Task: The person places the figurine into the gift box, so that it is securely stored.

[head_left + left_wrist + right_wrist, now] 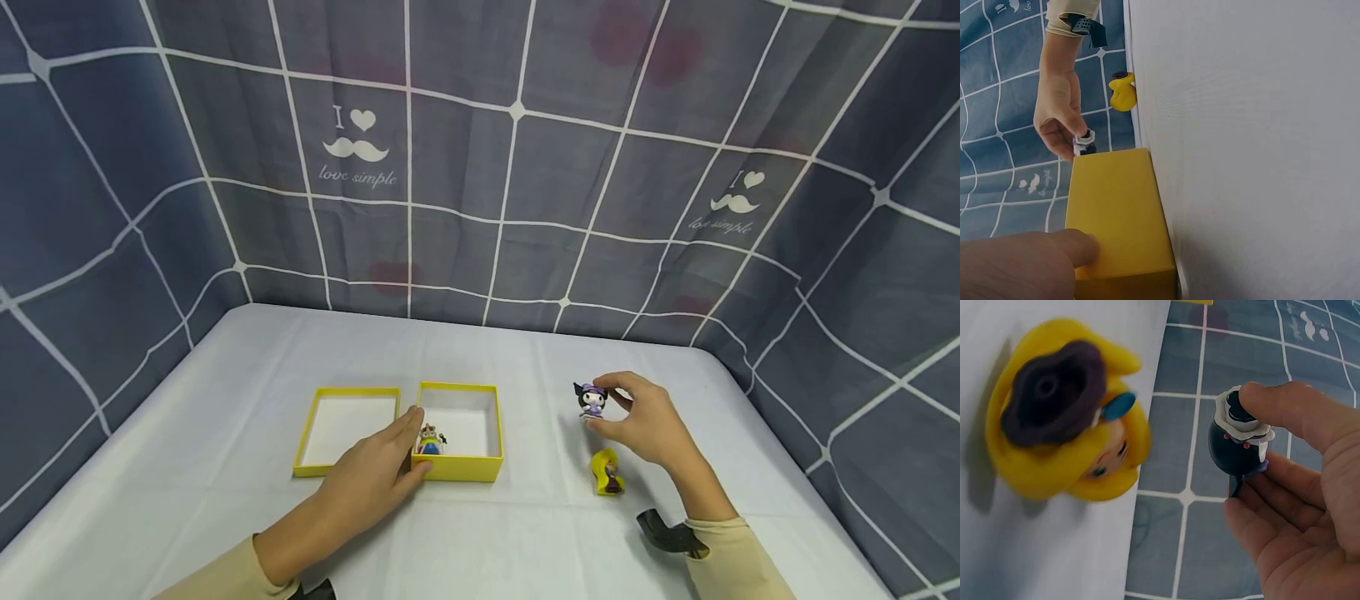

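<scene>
My right hand (651, 419) pinches a small black, white and purple figurine (592, 400) with pointed dark ears, held above the table. In the right wrist view the thumb lies on the figurine's base (1238, 415) and the fingers at its head end. My left hand (372, 464) rests against an open yellow box (459, 469), its fingers along the left wall and its thumb on the front. Inside the box, at the front left corner, stands a small figurine (430, 441) in yellow and blue. A yellow-haired figurine (607, 472) is on the table below my right hand.
Left of the box lies a shallow yellow-rimmed lid (303, 450), inside up, partly behind my left hand. A white cloth (525, 542) covers the table. Dark checked curtains (465, 167) enclose its back and sides. A black strap (667, 533) hangs at my right sleeve.
</scene>
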The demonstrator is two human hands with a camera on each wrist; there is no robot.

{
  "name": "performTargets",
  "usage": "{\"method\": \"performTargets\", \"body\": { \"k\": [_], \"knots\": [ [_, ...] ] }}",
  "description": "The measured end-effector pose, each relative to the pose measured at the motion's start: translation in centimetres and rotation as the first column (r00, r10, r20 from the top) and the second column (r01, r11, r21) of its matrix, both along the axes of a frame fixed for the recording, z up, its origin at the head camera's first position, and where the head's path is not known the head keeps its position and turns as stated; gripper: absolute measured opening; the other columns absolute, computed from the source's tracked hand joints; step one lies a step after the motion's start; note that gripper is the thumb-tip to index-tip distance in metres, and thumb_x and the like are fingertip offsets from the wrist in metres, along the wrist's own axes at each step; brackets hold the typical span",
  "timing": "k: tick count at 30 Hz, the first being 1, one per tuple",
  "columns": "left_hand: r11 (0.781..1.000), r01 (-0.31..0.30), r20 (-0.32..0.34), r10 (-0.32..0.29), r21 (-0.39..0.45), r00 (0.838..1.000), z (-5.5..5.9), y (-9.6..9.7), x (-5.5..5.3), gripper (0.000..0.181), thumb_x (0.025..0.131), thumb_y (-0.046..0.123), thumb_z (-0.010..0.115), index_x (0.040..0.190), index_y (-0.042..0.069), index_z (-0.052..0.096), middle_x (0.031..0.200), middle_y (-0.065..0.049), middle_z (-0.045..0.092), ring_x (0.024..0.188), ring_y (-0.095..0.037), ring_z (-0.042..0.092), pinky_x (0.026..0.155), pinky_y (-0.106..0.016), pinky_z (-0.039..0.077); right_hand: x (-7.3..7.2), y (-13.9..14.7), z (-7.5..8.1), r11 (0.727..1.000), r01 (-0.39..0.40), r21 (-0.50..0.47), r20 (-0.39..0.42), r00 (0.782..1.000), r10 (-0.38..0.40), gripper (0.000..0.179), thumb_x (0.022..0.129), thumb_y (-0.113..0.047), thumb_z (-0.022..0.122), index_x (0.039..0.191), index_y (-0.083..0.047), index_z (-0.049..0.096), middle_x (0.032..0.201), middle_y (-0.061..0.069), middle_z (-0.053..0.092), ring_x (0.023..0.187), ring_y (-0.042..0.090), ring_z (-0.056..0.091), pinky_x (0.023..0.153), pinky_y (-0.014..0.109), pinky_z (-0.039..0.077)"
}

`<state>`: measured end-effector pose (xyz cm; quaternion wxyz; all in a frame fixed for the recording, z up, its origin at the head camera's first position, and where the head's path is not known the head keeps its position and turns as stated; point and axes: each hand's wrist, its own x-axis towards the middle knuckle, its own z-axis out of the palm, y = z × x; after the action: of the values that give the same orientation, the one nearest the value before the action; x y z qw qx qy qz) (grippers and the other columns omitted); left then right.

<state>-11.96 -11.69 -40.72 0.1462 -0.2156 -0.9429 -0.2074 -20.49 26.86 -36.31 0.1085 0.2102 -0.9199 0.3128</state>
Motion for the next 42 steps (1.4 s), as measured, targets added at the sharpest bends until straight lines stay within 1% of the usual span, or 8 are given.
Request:
{"method": "performTargets", "body": {
  "k": [5, 9, 12, 16, 23, 28, 34, 42],
  "knots": [
    [1.000, -0.001, 0.006, 0.002, -0.009, 1.000, 0.0, 0.1, -0.1, 0.069, 0.089, 0.033, 0.071, 0.141, -0.006, 0.047, 0.142, -0.019, 0.049, 0.124, -0.030, 0.054, 0.094, -0.044, 0.050, 0.2, -0.7, 0.2, 0.999, -0.040, -0.015, -0.018, 0.999, 0.040, 0.054, 0.071, -0.016, 0.089, 0.118, -0.007, 0.064, 0.116, 0.001, 0.063, 0.111, 0.026, 0.062, 0.091, 0.031, 0.051],
    [1.000, -0.002, 0.015, 0.002, -0.002, 1.000, 0.1, 0.1, 0.0, 0.069, 0.089, 0.033, 0.071, 0.141, -0.005, 0.047, 0.143, -0.018, 0.049, 0.125, -0.028, 0.053, 0.094, -0.044, 0.050, 0.3, -1.4, 0.5, 0.998, -0.053, -0.032, -0.019, 0.998, 0.052, 0.053, 0.071, -0.015, 0.089, 0.118, -0.008, 0.064, 0.116, -0.001, 0.063, 0.111, 0.022, 0.062, 0.092, 0.028, 0.050],
    [1.000, -0.001, 0.021, 0.001, 0.001, 1.000, 0.0, 0.1, 0.0, 0.068, 0.090, 0.034, 0.070, 0.141, -0.005, 0.047, 0.143, -0.017, 0.048, 0.126, -0.028, 0.052, 0.094, -0.044, 0.050, 0.4, -2.1, 0.9, 0.996, -0.072, -0.047, -0.026, 0.997, 0.071, 0.054, 0.070, -0.014, 0.089, 0.117, -0.008, 0.064, 0.116, -0.001, 0.063, 0.112, 0.023, 0.061, 0.092, 0.029, 0.050],
    [1.000, 0.002, 0.014, -0.002, -0.001, 1.000, 0.0, 0.0, -0.1, 0.068, 0.089, 0.033, 0.071, 0.141, -0.006, 0.047, 0.143, -0.018, 0.048, 0.125, -0.029, 0.053, 0.094, -0.044, 0.050, 0.4, -3.2, 1.2, 0.992, -0.110, -0.064, -0.043, 0.993, 0.107, 0.055, 0.069, -0.012, 0.090, 0.117, -0.007, 0.064, 0.116, 0.000, 0.063, 0.111, 0.023, 0.061, 0.093, 0.030, 0.050],
    [1.000, 0.007, 0.021, -0.007, -0.001, 1.000, 0.0, 0.0, 0.0, 0.069, 0.090, 0.033, 0.070, 0.141, -0.006, 0.046, 0.143, -0.019, 0.048, 0.125, -0.030, 0.052, 0.095, -0.044, 0.049, 0.8, -4.7, 1.2, 0.989, -0.126, -0.075, -0.045, 0.991, 0.123, 0.054, 0.068, -0.012, 0.090, 0.116, -0.010, 0.065, 0.115, -0.004, 0.062, 0.111, 0.017, 0.061, 0.093, 0.026, 0.049],
    [1.000, 0.005, 0.023, -0.005, 0.000, 1.000, 0.0, 0.0, 0.0, 0.068, 0.090, 0.033, 0.070, 0.141, -0.005, 0.046, 0.143, -0.019, 0.048, 0.124, -0.029, 0.053, 0.094, -0.043, 0.050, 0.8, -5.6, 1.3, 0.983, -0.161, -0.089, -0.067, 0.986, 0.155, 0.054, 0.067, -0.010, 0.090, 0.114, -0.010, 0.065, 0.115, -0.004, 0.063, 0.111, 0.016, 0.061, 0.093, 0.028, 0.050],
    [1.000, 0.005, 0.023, -0.006, 0.018, 1.000, -0.1, 0.1, 0.0, 0.069, 0.089, 0.030, 0.072, 0.141, -0.007, 0.046, 0.142, -0.021, 0.048, 0.124, -0.031, 0.053, 0.096, -0.043, 0.048, 0.8, -6.8, 1.4, 0.978, -0.189, -0.087, -0.074, 0.980, 0.183, 0.053, 0.067, -0.011, 0.090, 0.114, -0.009, 0.066, 0.114, -0.004, 0.063, 0.109, 0.014, 0.061, 0.093, 0.029, 0.050],
    [0.997, 0.022, 0.063, -0.026, 0.069, 0.998, 0.0, 0.2, 0.1, 0.069, 0.090, 0.026, 0.071, 0.142, -0.009, 0.042, 0.144, -0.023, 0.045, 0.129, -0.031, 0.048, 0.100, -0.044, 0.044, 0.8, -8.3, 1.2, 0.972, -0.222, -0.081, -0.076, 0.973, 0.216, 0.052, 0.068, -0.012, 0.090, 0.114, -0.008, 0.065, 0.113, -0.004, 0.063, 0.109, 0.012, 0.060, 0.093, 0.029, 0.050]
  ]
}}
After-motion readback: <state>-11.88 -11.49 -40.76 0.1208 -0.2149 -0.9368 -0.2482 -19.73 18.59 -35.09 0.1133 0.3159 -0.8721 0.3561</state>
